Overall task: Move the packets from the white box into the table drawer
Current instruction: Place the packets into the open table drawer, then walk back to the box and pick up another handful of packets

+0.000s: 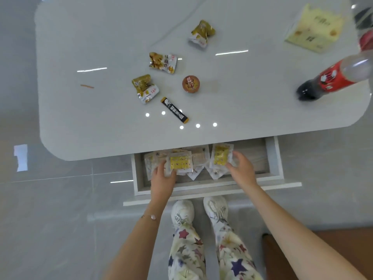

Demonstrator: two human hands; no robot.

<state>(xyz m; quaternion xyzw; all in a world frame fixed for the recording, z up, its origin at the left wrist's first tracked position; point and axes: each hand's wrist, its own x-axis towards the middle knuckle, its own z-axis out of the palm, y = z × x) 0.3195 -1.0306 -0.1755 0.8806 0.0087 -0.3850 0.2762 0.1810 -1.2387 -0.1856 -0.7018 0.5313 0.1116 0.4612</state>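
Note:
The table drawer (pixel 272 158) is pulled out under the table's near edge. Several clear packets with yellow labels lie inside it. My left hand (pixel 163 178) rests on the left pile, fingers on a yellow packet (pixel 180 163). To the right, my right hand (pixel 241 168) touches another yellow packet (pixel 221 157) with its fingers spread. The pale box (pixel 314 29) stands at the table's far right corner, blurred.
On the white table (pixel 80 118) lie three yellow snack packets (pixel 162 62), a black stick sachet (pixel 174 110), a small round cup (pixel 190 83) and a cola bottle (pixel 333 77) on its side. My feet (pixel 199 211) stand below the drawer front.

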